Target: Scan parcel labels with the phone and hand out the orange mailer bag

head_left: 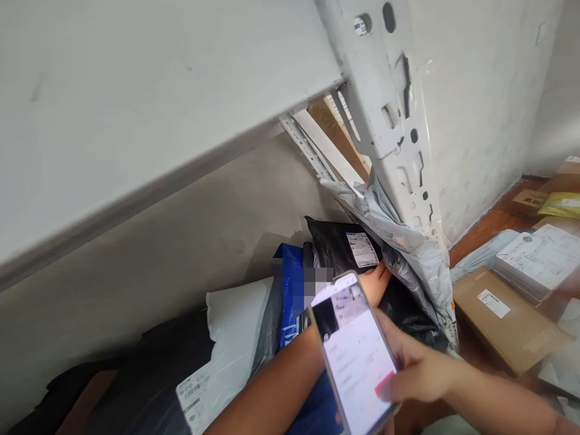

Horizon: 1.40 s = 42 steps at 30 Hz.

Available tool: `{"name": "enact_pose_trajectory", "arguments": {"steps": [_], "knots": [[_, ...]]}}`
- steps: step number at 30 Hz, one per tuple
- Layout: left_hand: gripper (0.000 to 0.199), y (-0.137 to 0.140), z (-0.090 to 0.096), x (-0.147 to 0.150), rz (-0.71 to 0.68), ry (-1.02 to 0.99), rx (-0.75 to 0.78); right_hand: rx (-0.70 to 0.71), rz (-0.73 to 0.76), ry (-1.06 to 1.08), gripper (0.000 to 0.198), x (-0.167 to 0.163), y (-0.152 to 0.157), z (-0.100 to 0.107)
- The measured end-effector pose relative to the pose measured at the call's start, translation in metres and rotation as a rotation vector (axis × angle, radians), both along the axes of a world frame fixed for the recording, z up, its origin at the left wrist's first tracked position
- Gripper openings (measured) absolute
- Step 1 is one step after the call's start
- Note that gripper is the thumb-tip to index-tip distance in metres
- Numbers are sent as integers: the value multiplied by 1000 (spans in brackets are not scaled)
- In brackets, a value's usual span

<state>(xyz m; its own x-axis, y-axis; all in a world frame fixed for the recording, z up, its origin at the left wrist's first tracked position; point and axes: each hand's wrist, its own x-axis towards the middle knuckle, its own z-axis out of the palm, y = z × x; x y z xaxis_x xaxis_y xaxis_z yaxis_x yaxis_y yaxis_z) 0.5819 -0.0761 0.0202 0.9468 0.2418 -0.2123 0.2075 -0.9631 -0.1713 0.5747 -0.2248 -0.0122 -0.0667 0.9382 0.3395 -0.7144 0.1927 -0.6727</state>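
Left hand at the near right edge of the black mailer, phone in the right

We find the black poly mailer (333, 238) under the white shelf board (158, 109), between the blue mailer (290, 263) on its left and the post (389, 121) wrapped in grey plastic (394, 217) on its right. Its shipping label (362, 249) faces us, and the label's long side slants from far left to near right. We cannot give the mailer's own long axis, since its lower part is covered.

Our left hand (375, 284) is the nearer one: its fingers are stretched out at the label's near right corner, so most of the visible mailer lies to the far left of them. The smartphone (357, 356) hides part of that hand, and we cannot tell whether it grips the mailer or only rests against it.

Our right hand (410, 368) is closed round the phone's right edge, with the thumb over the lower screen. The phone's long axis runs from the near side to the far side, its far end tipped left, and it crosses in front of our left forearm. From the phone, the label lies just beyond the far end, slightly right.
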Motion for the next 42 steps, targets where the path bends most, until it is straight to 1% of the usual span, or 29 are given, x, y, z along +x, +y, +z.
{"name": "enact_pose_trajectory", "arguments": {"steps": [3,5,7,9,14,18,21,25,27,28,30,31,33,34,35,36,37,39,40,42], "knots": [[45,-6,13,-2,-20,130,25,25,14,-6,98,-15,0,-12],[44,-7,20,-4,-55,180,22,29,23,-12,106,-21,4,-22],[44,-7,23,-4,-68,205,24,-4,3,6,116,-27,12,-32],[44,-7,25,-4,-71,219,24,-50,16,46,120,-33,20,-43],[45,-6,21,-3,-74,227,28,-120,105,124,110,-43,36,-62],[40,-1,15,-5,-86,204,34,-176,168,190,110,-47,41,-67],[37,2,13,-5,-103,189,42,-179,172,200,111,-50,43,-67],[39,6,7,-7,-123,197,61,-168,194,178,113,-49,45,-62],[40,12,1,-12,-162,127,37,-160,205,183,116,-48,44,-61],[40,16,-2,-15,-198,51,13,-161,194,193,117,-48,43,-62],[43,27,-4,-21,-256,-198,-25,-185,177,215,118,-47,42,-65],[48,33,-2,-23,-251,-359,-35,-208,181,222,117,-47,41,-67],[63,43,10,-25,-162,-656,-46,-259,206,224,113,-45,41,-70],[68,47,19,-23,-114,-738,-61,-281,212,219,111,-43,39,-70],[69,50,29,-20,-96,-757,-87,-297,204,211,108,-42,37,-68],[68,51,39,-17,-125,-708,-119,-308,181,202,106,-39,33,-66],[65,52,48,-13,-196,-603,-145,-312,152,191,104,-36,28,-63],[56,53,59,-7,-352,-332,-162,-283,106,159,99,-29,13,-53],[49,53,60,-6,-393,-199,-149,-248,96,138,96,-24,4,-48],[40,54,57,-9,-403,20,-116,-168,94,101,97,-13,-14,-39]]}}
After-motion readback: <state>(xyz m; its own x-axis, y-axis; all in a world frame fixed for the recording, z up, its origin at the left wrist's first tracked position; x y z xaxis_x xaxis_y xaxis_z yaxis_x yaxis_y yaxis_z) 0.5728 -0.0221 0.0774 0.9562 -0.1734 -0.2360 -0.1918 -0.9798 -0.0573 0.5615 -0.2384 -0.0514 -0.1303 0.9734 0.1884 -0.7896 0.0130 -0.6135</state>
